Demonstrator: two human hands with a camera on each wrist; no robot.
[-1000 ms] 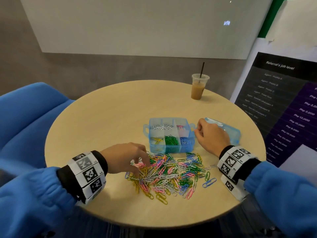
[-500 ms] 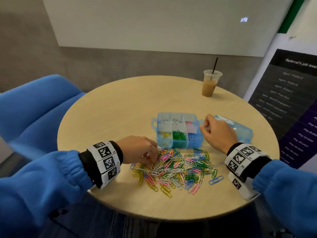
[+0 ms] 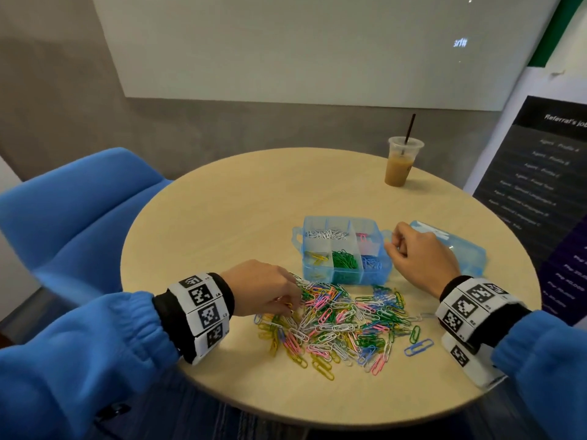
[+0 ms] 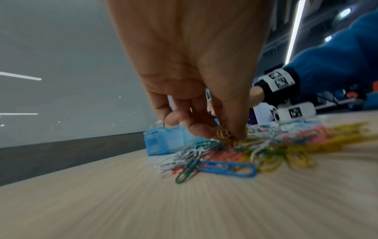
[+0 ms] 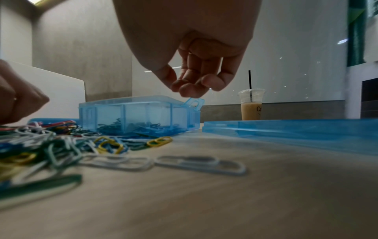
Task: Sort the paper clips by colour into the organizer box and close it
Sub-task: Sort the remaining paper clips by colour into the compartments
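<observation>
A person in blue sleeves sat at a round wooden bench (image 3: 222, 223) with a loose pile of coloured paper clips (image 3: 343, 322) spread near its front edge. The left hand (image 3: 263, 289) reached into the pile's left side, its fingers (image 4: 200, 129) pinching a few yellow clips (image 4: 224, 134) just above the heap. Behind the pile stood the open blue organizer box (image 3: 344, 249), its 6 compartments partly filled: white clips in the back row, pink at back right, yellow, green and blue across the front. The right hand (image 3: 419, 258) hung beside the box's right end, fingers (image 5: 192, 90) curled together over the raised latch tab (image 5: 194, 101); whether they held a clip could not be told. The box's lid (image 3: 457, 249) lay flat on the bench to the right, partly hidden by that hand. One blue clip (image 3: 418, 347) lay alone off the pile's right edge. An iced coffee cup (image 3: 400, 163) with a dark straw stood well apart at the back.
</observation>
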